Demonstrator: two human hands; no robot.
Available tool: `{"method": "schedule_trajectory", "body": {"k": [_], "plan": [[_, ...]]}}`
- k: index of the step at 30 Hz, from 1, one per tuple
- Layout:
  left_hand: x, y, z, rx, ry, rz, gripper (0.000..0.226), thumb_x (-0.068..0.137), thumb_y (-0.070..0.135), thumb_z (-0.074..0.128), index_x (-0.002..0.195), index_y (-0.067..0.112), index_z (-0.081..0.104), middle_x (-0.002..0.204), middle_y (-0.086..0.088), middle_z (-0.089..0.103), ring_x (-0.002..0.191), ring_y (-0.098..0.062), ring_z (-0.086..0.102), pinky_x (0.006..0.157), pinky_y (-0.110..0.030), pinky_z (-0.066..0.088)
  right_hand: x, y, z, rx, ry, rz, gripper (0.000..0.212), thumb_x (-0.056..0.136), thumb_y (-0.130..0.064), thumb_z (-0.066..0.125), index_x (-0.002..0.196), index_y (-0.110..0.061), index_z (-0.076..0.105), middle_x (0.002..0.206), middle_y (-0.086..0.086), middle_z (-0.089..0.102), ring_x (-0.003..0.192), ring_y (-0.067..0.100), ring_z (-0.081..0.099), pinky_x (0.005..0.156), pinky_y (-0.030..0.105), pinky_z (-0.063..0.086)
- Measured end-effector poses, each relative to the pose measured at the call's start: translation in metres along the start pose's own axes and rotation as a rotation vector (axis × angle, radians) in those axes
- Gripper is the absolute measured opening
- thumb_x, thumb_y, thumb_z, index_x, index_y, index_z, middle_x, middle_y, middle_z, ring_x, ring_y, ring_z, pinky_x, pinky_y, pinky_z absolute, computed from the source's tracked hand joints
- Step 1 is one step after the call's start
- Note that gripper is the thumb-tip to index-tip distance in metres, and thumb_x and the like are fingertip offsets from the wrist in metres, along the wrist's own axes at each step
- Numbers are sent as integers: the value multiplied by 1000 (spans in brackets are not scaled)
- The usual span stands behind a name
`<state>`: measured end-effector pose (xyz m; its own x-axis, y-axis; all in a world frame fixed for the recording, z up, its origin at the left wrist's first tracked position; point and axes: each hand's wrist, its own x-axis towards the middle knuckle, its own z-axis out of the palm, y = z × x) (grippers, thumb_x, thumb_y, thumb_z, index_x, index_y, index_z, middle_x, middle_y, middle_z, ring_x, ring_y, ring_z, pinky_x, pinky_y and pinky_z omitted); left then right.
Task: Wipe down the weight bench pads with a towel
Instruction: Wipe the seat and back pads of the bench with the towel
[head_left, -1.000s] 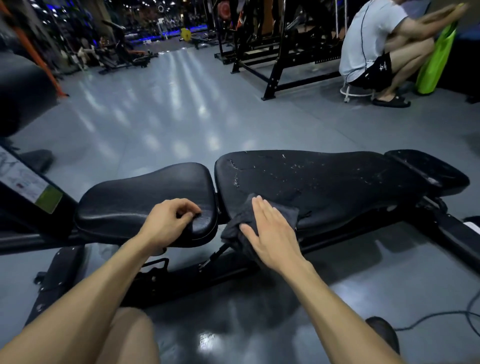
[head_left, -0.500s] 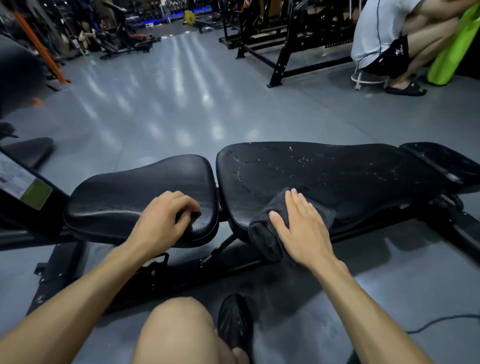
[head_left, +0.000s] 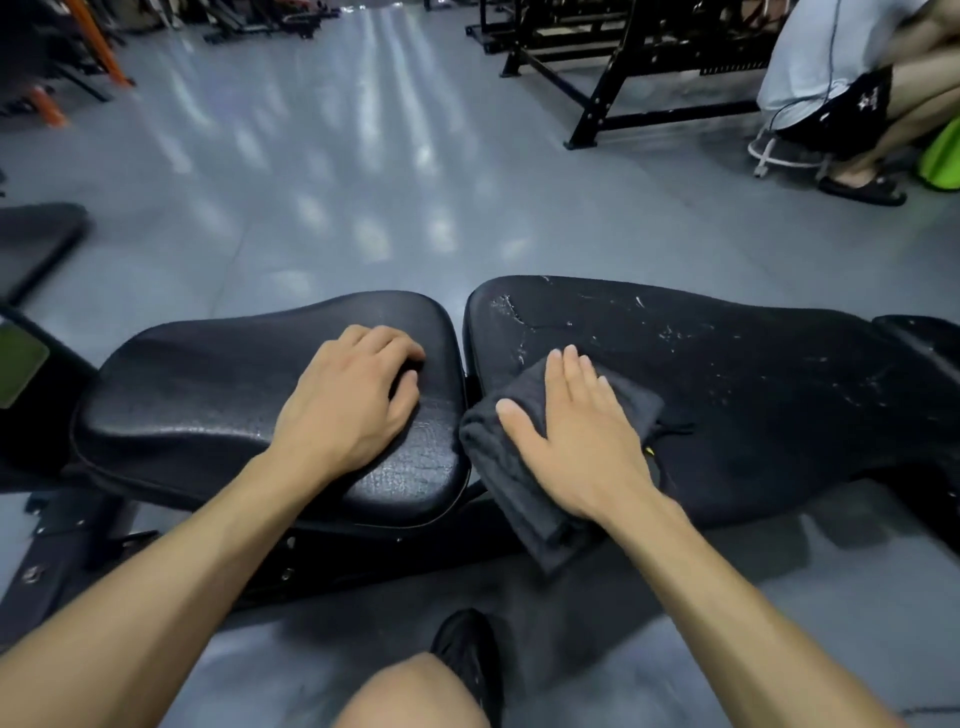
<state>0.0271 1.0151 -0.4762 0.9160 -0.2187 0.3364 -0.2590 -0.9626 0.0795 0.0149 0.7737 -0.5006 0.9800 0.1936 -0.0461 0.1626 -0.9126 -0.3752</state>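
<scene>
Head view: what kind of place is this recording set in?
Most likely a commercial gym: a padded weight bench in front, a black steel rack on the grey floor, more machines blurred beyond.

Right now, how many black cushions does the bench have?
3 show: the seat pad under the left hand, the long back pad under the towel and right hand, and a small end pad, partly cut off.
</scene>
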Motion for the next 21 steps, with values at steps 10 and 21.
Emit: {"method": "schedule_trajectory", "body": {"k": [10,21], "plan": [[2,1,2,-8,12,-46,24,96,31,51,116,27,64,119,11,65,112,-19,51,93,-37,41,107,29,-14,-36,-12,204,87,102,-65,19,161,-3,5,170,18,3,158,29,3,127,45,4],[-1,7,-5,-5,16,-63,23,97,30,49,113,26,65,119,12,65,111,-19,51,94,-35,40,22,25,-23,-26,-64,45,71,107,-51,25,158,-1,21,166,24,16,153,41,15,124,49,17]]}}
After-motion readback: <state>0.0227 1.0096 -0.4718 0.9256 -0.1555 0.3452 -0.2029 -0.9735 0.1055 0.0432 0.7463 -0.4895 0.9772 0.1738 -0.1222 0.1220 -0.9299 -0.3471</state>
